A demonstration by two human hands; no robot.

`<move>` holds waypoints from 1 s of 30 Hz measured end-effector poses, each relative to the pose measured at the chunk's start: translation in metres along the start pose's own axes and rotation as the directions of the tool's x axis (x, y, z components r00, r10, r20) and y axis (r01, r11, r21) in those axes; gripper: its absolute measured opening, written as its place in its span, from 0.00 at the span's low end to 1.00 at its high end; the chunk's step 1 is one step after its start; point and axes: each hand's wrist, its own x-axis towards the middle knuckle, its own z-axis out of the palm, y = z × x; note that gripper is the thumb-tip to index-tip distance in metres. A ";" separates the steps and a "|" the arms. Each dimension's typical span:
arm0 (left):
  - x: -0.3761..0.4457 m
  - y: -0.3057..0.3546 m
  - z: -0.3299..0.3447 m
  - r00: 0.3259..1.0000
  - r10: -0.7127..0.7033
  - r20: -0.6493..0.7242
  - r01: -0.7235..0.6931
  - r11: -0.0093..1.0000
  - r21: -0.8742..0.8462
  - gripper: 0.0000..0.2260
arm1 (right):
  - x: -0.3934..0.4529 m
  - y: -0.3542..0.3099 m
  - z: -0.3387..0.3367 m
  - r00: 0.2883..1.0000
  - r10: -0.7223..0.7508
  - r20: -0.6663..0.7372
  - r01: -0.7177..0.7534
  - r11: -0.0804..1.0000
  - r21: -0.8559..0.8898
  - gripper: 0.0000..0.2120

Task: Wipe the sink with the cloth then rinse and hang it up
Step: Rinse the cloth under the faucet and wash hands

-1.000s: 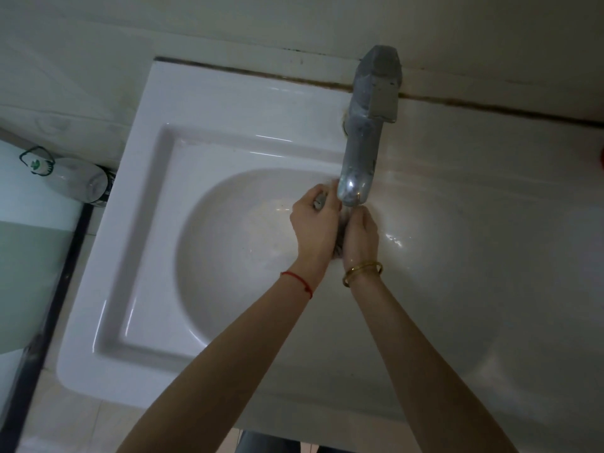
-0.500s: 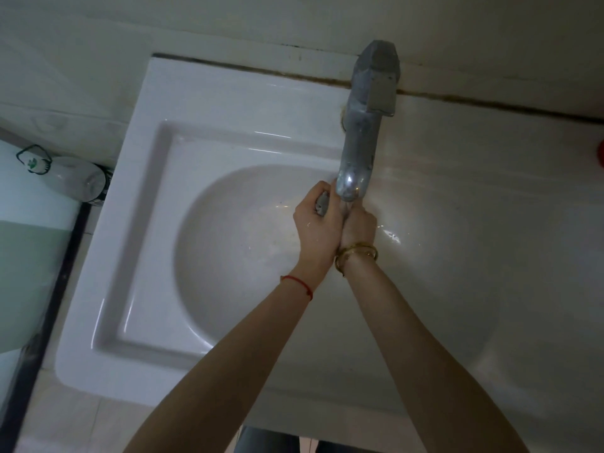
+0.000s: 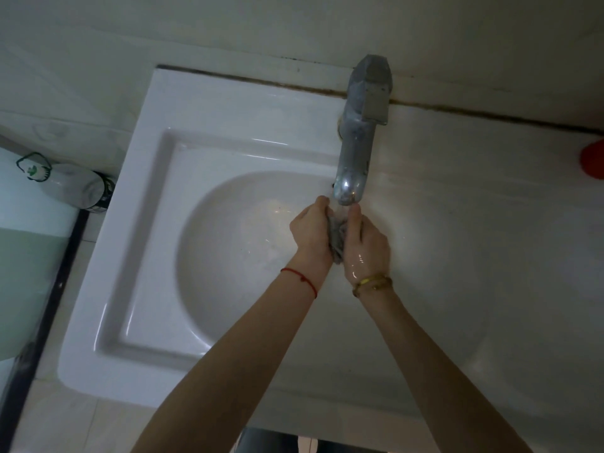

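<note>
Grey cloth [image 3: 336, 235] is sitting bunched between both hands at the centre of the frame, just below the spout of the metal tap [image 3: 354, 152]. The left hand [image 3: 312, 232] is curling around the cloth from the left, its grip pressed tight on the fabric, with a red string [image 3: 300, 278] circling the wrist. The right hand [image 3: 367, 245] is closing on the cloth from the right, its grip likewise clamping the wad, skin glistening wet, with a gold bangle [image 3: 372, 284] sitting on the wrist. Both forearms are reaching up from the bottom edge and converging toward the tap, knuckles nearly touching.

Around the hands the round bowl of the white sink [image 3: 157, 263] is lying open to the left and below, with bare basin between the hands and the stepped rim. The spout is hanging just above the fingertips, leaving little room upward. The sink's flat rim is running along the left and lower left of the frame, and the pale counter [image 3: 474, 207] is stretching to the right.

At the left edge a clear bottle [image 3: 68, 186] is standing beside the sink's outer rim, well apart from the hands. A red object [image 3: 593, 160] is showing at the far right edge, cut off by the frame. A dark grout line is running along the wall joint behind the tap.
</note>
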 end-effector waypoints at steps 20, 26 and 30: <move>-0.031 0.005 -0.033 0.972 -0.104 0.210 0.101 0.995 0.025 0.11 | -0.008 -0.068 -0.080 0.645 -0.730 -0.225 0.695 0.683 -0.223 0.17; -0.040 0.003 -0.034 0.958 -0.039 0.286 0.037 0.999 0.012 0.09 | -0.032 -0.018 -0.051 0.974 0.010 -0.227 0.048 0.967 0.249 0.14; -0.045 -0.008 -0.033 0.939 0.195 0.284 -0.237 0.964 0.121 0.14 | -0.026 -0.007 -0.033 0.707 0.451 0.544 -0.700 0.553 0.452 0.30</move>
